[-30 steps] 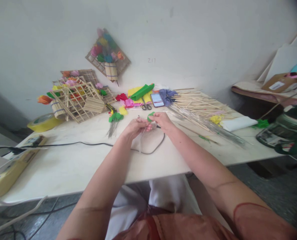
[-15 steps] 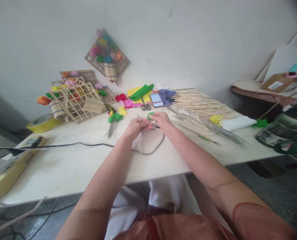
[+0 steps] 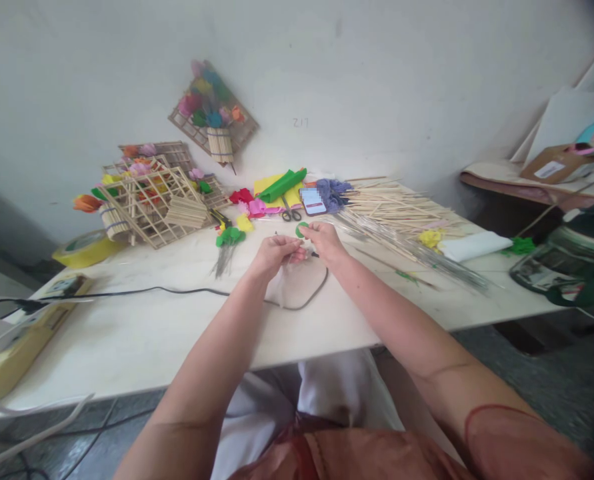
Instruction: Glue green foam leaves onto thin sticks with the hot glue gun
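One green piece (image 3: 300,230), at the right fingertips | right hand (image 3: 325,241): pinching its edge | left hand (image 3: 277,255): fingers drawn together just beside, whether holding anything cannot tell | judged light, soft, easily creased; best taken gently at the rim nearest the right thumb

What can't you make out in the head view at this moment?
All in the head view:
Green piece: partly hidden by the right-hand grip.
Left-hand grip: its own fingers hide what, if anything, it pinches; too small and blurred to tell.
Phone: screen pixelated, unreadable.
Container at far right: cut off by the right edge.
Power strip: cut off by the left edge.
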The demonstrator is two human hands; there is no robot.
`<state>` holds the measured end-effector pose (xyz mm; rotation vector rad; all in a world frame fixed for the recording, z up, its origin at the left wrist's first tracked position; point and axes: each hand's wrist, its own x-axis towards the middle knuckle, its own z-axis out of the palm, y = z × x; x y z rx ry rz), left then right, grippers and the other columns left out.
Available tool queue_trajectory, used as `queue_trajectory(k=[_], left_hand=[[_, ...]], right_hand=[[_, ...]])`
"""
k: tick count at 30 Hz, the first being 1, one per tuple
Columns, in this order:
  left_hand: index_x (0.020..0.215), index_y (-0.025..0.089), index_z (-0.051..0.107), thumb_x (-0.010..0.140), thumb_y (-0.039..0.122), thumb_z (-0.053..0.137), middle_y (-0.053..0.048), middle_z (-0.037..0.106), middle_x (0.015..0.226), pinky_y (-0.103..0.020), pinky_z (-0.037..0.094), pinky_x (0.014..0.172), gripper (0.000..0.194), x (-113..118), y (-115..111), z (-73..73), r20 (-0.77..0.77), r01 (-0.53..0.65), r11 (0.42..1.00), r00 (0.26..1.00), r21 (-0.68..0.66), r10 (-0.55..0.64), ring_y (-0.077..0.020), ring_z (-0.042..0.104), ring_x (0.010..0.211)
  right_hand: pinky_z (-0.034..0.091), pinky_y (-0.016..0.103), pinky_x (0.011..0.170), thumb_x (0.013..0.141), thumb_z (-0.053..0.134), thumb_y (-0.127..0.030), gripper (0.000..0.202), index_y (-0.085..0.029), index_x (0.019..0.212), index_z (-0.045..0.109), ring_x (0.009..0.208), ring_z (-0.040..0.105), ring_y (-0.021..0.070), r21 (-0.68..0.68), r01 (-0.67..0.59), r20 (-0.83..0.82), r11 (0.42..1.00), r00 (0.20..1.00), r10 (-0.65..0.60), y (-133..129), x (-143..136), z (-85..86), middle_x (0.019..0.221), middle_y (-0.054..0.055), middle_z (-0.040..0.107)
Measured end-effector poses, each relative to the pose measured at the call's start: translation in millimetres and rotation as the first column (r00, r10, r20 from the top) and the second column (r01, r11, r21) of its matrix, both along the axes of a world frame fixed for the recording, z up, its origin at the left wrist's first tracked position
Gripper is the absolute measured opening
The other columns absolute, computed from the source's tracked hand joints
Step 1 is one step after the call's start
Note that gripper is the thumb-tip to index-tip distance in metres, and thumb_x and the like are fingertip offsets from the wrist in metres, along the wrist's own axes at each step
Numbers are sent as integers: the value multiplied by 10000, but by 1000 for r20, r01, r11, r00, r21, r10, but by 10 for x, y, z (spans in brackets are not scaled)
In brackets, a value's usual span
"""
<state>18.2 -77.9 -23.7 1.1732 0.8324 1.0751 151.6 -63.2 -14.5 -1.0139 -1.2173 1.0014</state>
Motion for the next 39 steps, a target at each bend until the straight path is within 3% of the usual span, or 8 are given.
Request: queue_trajectory(k=[10,15,20,27,39], left_hand=[[765,74,628,661,228,722,-72,671,648,-233,506,591,209,103,-63,15,53,-69,998,996,11,69,-119,624,565],[884,82,633,670,259,721,-82,687,698,-241,513,599,292,56,-45,15,39,-6,999,999,34,4,-131,639,582],[801,79,616,672,293,716,-83,680,661,-238,512,582,269,46,-48,42,27,-47,998,999,35,46,-127,630,551],[738,94,586,649,313,725,-61,659,599,-224,493,512,274,47,-45,56,54,-57,997,997,51,54,-125,612,493],[728,93,601,649,317,717,-61,667,624,-238,488,539,265,27,-28,5,-31,-34,997,999,72,36,-120,608,503]], right_hand=[[278,246,480,546,657,-402,293,-186,477,473,488,336,84,-11,65,-37,998,997,-65,3,-14,14,473,-36,414],[306,248,518,552,665,-396,272,-176,507,511,508,362,84,25,-10,-25,1000,1000,11,6,14,4,499,-37,447],[347,249,582,563,680,-379,240,-177,540,552,552,422,91,75,-73,-38,994,996,76,4,22,-5,530,-40,494],[306,248,529,616,670,-450,274,-177,628,652,571,439,103,61,-198,-51,978,978,201,74,90,-39,583,-13,548],[349,250,576,523,722,-300,187,-154,538,607,554,463,96,18,-198,-19,980,980,198,22,51,-13,541,-22,575]])
